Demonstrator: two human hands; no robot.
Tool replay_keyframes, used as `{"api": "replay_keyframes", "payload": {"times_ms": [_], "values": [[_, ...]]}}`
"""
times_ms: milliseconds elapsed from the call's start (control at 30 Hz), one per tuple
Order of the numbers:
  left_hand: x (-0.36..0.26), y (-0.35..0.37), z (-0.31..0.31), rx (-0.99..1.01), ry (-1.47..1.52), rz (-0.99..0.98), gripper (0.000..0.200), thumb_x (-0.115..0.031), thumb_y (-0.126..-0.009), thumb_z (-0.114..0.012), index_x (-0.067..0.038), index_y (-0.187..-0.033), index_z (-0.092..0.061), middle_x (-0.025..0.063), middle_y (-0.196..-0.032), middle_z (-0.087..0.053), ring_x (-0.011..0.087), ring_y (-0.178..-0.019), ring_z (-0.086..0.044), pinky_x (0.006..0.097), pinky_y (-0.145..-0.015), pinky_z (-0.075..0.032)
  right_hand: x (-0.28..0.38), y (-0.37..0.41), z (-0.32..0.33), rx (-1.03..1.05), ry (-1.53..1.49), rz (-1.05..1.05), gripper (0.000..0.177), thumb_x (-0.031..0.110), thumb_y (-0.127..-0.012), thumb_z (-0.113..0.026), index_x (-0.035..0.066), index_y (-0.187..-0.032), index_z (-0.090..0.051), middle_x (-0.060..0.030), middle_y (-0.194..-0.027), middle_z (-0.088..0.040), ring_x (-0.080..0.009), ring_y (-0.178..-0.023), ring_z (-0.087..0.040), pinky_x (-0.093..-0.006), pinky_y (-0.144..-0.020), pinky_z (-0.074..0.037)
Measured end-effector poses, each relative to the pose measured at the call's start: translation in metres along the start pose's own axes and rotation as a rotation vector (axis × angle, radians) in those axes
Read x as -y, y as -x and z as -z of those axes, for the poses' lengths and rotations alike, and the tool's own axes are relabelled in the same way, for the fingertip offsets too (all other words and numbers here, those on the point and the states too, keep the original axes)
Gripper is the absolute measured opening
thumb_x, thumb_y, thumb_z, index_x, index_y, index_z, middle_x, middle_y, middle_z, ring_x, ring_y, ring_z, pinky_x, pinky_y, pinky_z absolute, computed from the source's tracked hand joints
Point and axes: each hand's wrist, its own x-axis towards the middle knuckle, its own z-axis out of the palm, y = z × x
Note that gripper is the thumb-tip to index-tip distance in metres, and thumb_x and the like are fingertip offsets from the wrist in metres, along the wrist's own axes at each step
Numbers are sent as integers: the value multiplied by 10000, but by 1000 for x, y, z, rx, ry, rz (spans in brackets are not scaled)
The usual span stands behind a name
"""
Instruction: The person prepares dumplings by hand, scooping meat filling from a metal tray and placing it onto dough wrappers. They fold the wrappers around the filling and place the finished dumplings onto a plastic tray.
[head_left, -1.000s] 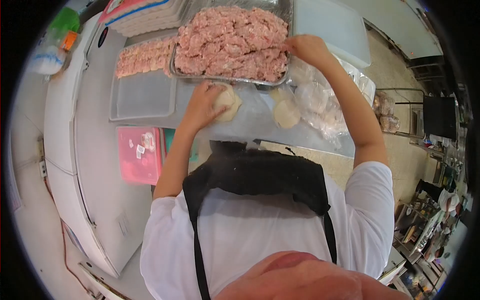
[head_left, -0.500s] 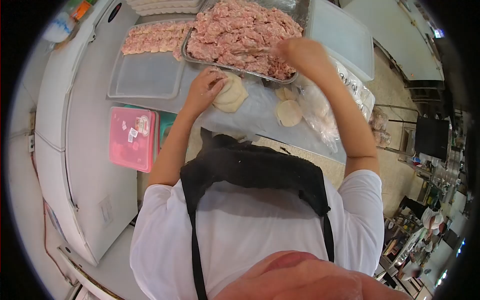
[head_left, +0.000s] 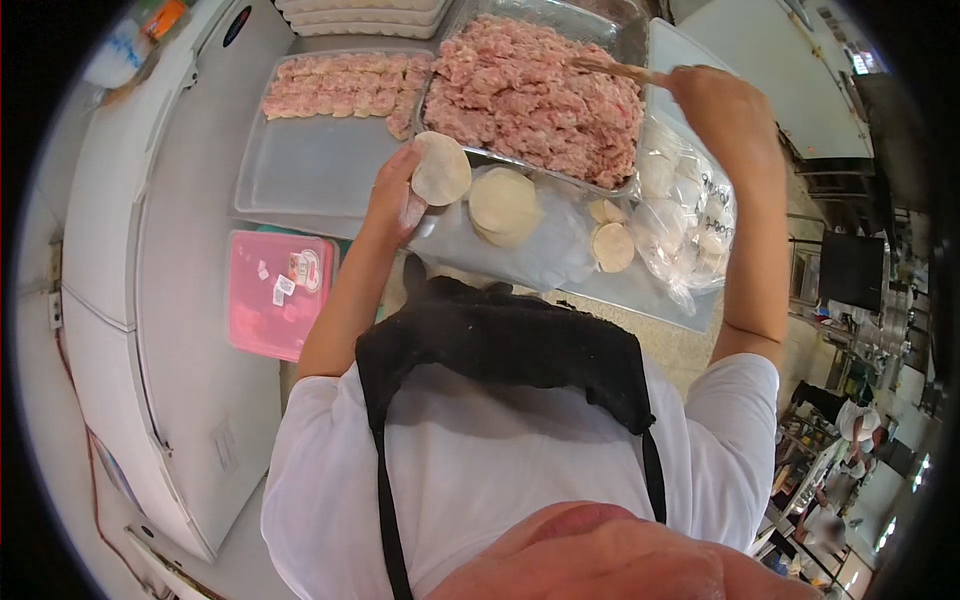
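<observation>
One flat dough disc [head_left: 441,169] occupies the curled left hand [head_left: 393,190], one wooden stick [head_left: 618,70] the closed right hand [head_left: 718,98]

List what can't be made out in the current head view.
All in the head view:
Handle end of the wooden stick: hidden by the right hand.
Most fingers of the left hand: behind the pale disc.
Writing on the clear bag: too small.
Print on the pink lid: too small.
Stacked white trays: cut off by the top edge.
</observation>
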Motion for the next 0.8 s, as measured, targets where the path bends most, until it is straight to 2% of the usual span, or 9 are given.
{"api": "replay_keyframes", "payload": {"times_ms": [100,133,200,300,400,433,533,667,800], "values": [[-26,-4,4,-46,144,120,340,-145,-940,-556,2,-1237,-481,109,-1146,-601,208,-1034,-615,342,-895,-517,51,-37,-26,-82,-104,64,132,167,-834,-545,80,-814,-642,-108,-813,-644,-296,-778,-648,-410,-629,-511],[-29,-5,9,-11,47,54,334,-145,-931,-572,6,-1220,-495,106,-1124,-607,193,-1007,-618,332,-878,-517,71,-48,-42,-126,-178,112,119,143,-812,-544,78,-820,-643,-112,-812,-640,-301,-771,-649,-410,-611,-512],[-30,-13,22,63,-147,-79,324,-144,-914,-605,13,-1187,-525,101,-1082,-620,163,-955,-624,312,-844,-517,99,-74,-74,22,-143,149,126,158,-805,-559,75,-833,-648,-119,-830,-647,-310,-772,-647,-424,-619,-513],[-40,-28,39,72,-244,-74,319,-142,-912,-605,6,-1184,-530,89,-1059,-629,159,-934,-629,298,-826,-515,95,-95,-120,-32,-199,64,195,211,-803,-555,70,-735,-672,-148,-764,-657,-324,-744,-658,-431,-629,-520],[-47,-34,46,80,-283,-90,311,-158,-919,-596,6,-1178,-544,77,-1044,-639,153,-934,-627,291,-813,-513,64,-101,-141,39,-213,-71,263,282,-841,-563,62,-756,-679,-148,-797,-669,-331,-770,-662,-436,-668,-525],[-48,-38,49,85,-264,-86,308,-164,-923,-589,9,-1176,-551,76,-1048,-641,151,-937,-626,287,-815,-509,57,-100,-142,38,-191,-48,322,344,-863,-581,55,-761,-679,-143,-785,-675,-324,-782,-669,-431,-679,-529],[-50,-41,55,93,-269,-67,309,-182,-937,-565,17,-1173,-570,76,-1062,-645,147,-943,-623,277,-826,-497,42,-108,-128,37,-79,-49,304,335,-849,-600,56,-754,-677,-137,-756,-677,-306,-767,-677,-418,-657,-535],[-61,-38,56,105,-345,-77,315,-198,-946,-547,22,-1169,-584,79,-1081,-643,143,-952,-618,273,-850,-478,62,-99,-30,159,125,-20,214,249,-812,-608,52,-750,-664,-146,-741,-672,-287,-734,-682,-395,-613,-539],[-58,-37,46,151,-275,-95,308,-216,-947,-548,7,-1155,-588,70,-1073,-642,150,-962,-616,284,-864,-473,86,-72,-38,210,-56,-47,276,333,-903,-551,88,-871,-675,-125,-843,-680,-314,-829,-657,-427,-688,-518]]}}
